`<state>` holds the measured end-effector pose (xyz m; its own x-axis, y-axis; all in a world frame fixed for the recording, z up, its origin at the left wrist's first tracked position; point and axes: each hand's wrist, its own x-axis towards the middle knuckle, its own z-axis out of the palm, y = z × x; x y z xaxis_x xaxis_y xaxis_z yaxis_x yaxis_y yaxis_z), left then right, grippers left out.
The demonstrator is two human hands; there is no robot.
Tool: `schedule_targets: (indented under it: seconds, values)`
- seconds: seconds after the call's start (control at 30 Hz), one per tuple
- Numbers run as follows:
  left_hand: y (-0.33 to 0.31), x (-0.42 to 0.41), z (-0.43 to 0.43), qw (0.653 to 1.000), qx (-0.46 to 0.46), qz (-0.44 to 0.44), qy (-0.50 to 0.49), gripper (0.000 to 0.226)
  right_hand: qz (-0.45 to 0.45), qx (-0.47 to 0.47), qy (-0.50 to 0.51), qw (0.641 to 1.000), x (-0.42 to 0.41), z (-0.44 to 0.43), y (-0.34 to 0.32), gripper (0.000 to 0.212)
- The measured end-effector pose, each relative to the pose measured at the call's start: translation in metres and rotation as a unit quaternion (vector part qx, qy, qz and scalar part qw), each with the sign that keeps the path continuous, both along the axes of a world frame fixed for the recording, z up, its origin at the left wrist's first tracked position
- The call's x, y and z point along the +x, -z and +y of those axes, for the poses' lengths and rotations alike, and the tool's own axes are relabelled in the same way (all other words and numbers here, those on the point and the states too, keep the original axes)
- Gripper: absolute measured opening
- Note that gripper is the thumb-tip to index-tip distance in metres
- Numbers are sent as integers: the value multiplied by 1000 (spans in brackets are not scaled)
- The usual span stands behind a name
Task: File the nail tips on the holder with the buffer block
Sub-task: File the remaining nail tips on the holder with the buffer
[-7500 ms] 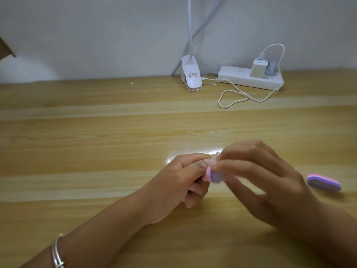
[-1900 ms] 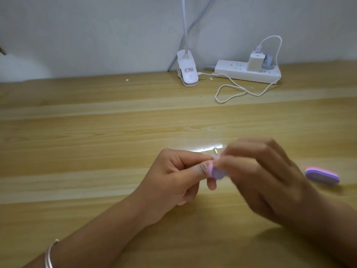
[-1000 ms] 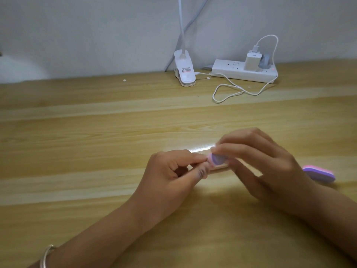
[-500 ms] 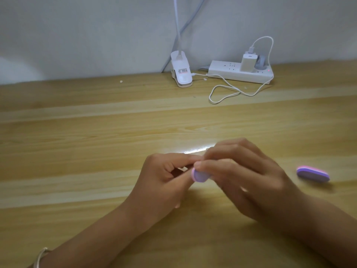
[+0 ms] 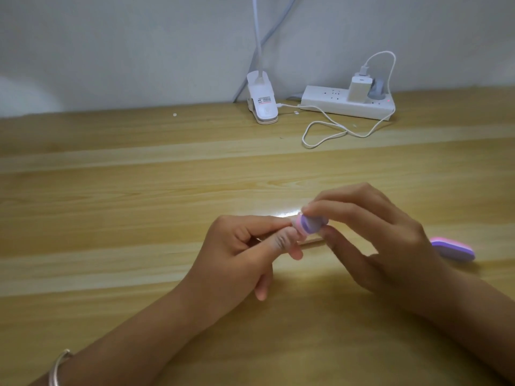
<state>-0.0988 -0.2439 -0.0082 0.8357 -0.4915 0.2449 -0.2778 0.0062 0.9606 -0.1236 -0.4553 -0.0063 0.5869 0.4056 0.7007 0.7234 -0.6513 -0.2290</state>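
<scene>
My right hand pinches a small pink and purple buffer block between thumb and fingers, just above the wooden table. My left hand pinches the nail tip holder between thumb and forefinger, right against the block's left end. The holder and its nail tips are almost wholly hidden by my fingers; only a thin pale strip shows below the block.
A second pink and purple buffer block lies on the table to the right of my right hand. At the back by the wall stand a white clip lamp base and a white power strip with a charger and looped cable.
The buffer block has slid back and forth across the held tip, and now sits a little higher and further right than half a second ago. My left hand has stayed in place.
</scene>
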Motion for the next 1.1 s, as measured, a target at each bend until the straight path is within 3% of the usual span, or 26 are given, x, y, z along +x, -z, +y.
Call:
schedule_targets:
  seconds: [0.17,0.3,0.5,0.67,0.83,1.1]
  values:
    - [0,1,1,999,-11,45,15,19,-18,-20,-52,998,-8,11,3,24]
    - [-2,3,1,996,-19,70,46,18,-2,9,-13,1000,0,-1,-1,18]
    - [-1,4,3,995,-20,82,48,19,-14,-15,-47,999,-5,9,5,23]
    - [-4,2,2,991,-17,100,88,25,7,28,-36,999,-4,6,4,18]
    - [-5,2,1,987,-23,118,103,29,-22,-11,-39,999,-5,7,4,24]
    - [-1,5,3,966,-26,207,151,26,-31,-22,-46,998,-5,8,7,27]
